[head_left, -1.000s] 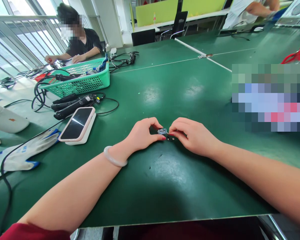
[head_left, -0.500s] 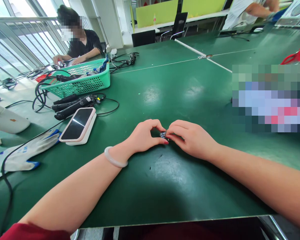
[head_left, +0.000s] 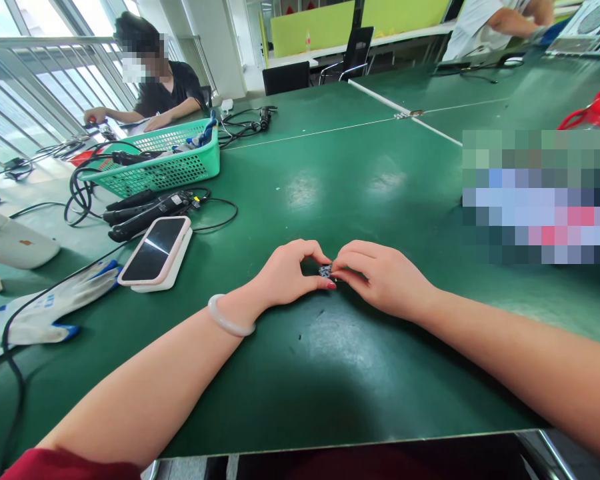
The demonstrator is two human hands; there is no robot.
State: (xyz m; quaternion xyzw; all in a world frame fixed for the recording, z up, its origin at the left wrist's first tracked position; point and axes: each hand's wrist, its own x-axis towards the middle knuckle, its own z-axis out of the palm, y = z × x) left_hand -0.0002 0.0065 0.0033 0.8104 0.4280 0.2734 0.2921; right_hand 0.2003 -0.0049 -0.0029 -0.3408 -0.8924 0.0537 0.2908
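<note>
Between my hands is a small silver-and-dark part (head_left: pixel 325 271), too small for me to tell its kind. My left hand (head_left: pixel 290 272) pinches it between thumb and forefinger from the left, and a white bracelet circles that wrist. From the right, the bent fingers and thumb of my right hand (head_left: pixel 385 275) close together on the same part. Both hands rest low over the green table (head_left: pixel 330 380), and the fingertips hide some of the part.
To the left lie a phone (head_left: pixel 156 249) on a white box, work gloves (head_left: pixel 55 303), black cabled handles (head_left: pixel 150 210) and a green basket (head_left: pixel 165 167). A white container (head_left: pixel 17 240) stands farther left. Two people (head_left: pixel 170 87) work beyond. A red object (head_left: pixel 597 107) sits at right.
My hands keep almost the same grip on the small part, which looks slightly turned. The seated person's hand across the table has moved left.
</note>
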